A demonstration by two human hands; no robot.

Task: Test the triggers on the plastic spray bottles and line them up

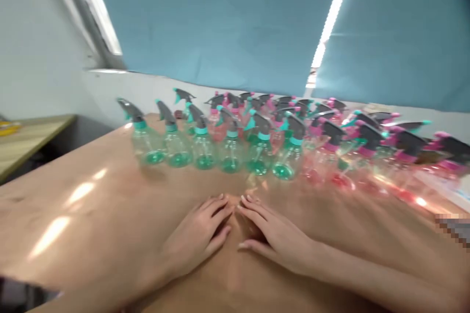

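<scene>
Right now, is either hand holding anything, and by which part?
Nothing is held. The left hand and right hand lie open, palms down, on the brown table, apart from the spray bottles behind them.

Small workshop or packing room. Dozens of identical spray bottles stand in rows on a glossy brown worktable. Behind the worktable: plain white wall, blue curtain. Left of it: wooden side bench.
</scene>
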